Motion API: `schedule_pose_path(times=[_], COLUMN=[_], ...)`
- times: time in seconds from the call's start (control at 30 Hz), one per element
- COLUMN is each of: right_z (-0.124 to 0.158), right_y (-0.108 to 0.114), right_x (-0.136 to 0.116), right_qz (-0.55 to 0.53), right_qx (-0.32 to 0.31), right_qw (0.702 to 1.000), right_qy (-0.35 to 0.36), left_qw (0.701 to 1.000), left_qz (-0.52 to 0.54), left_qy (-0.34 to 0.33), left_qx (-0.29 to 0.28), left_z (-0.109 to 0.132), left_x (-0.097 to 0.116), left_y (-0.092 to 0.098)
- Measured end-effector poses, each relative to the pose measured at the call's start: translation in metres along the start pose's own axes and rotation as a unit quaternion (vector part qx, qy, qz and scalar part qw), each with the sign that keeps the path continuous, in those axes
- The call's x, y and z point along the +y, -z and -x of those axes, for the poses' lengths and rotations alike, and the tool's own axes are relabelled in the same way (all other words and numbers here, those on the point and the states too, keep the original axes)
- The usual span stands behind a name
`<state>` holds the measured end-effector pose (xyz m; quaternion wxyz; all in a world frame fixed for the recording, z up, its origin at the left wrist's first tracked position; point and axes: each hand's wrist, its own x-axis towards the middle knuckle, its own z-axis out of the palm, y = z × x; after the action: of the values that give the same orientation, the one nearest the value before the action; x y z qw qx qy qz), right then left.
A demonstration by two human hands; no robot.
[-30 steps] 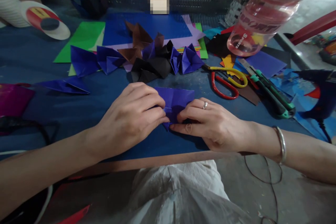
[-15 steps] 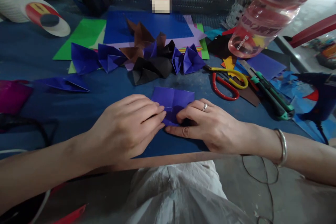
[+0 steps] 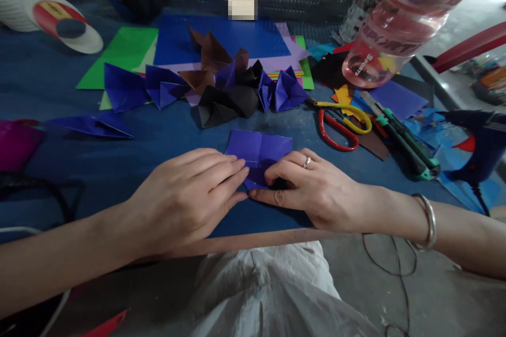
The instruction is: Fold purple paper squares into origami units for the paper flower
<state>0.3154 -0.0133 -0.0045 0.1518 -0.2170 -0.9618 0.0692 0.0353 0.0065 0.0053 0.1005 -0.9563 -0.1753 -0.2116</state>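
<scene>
A creased sheet of blue-purple origami paper (image 3: pixel 259 142) lies on the blue tabletop near its front edge, folded along its lower part. My left hand (image 3: pixel 193 192) is closed, its fingers pressed together on the paper's left side. From the right, my right hand (image 3: pixel 306 187) grips the lower right of the same sheet, index finger bent and thumb along the bottom edge. The thumb tips of both hands nearly meet there. My fingers hide the paper's lower corners.
Folded purple pieces (image 3: pixel 124 87), brown pieces (image 3: pixel 211 55) and black pieces (image 3: pixel 227 102) lie behind the hands. To the right are scissors (image 3: pixel 342 139), a utility knife (image 3: pixel 407 139), a glue gun (image 3: pixel 480 142) and a pink bottle (image 3: pixel 389 37). A paper cup (image 3: pixel 69 21) lies at back left.
Both hands keep almost the same hold on the paper. My left hand has shifted very slightly down and left, and the whole view has moved a little.
</scene>
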Motion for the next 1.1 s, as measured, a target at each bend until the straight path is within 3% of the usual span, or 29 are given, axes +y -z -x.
schedule_pose_path(times=[0.4,0.57,1.1], right_z=[0.001,0.001,0.002], right_y=[0.001,0.000,-0.002], right_x=[-0.002,-0.002,-0.001], right_qz=[0.033,0.046,0.053], right_qx=[-0.008,-0.008,-0.005], right_qw=[0.999,0.999,0.998], right_qy=[0.010,0.010,0.013], left_qw=[0.996,0.994,0.998], left_qz=[0.065,0.068,-0.024], left_qy=[0.016,0.012,0.042], left_qx=[-0.063,-0.090,-0.045], left_z=[0.036,0.038,0.039], left_x=[0.000,-0.004,-0.017], left_y=[-0.006,-0.002,0.006])
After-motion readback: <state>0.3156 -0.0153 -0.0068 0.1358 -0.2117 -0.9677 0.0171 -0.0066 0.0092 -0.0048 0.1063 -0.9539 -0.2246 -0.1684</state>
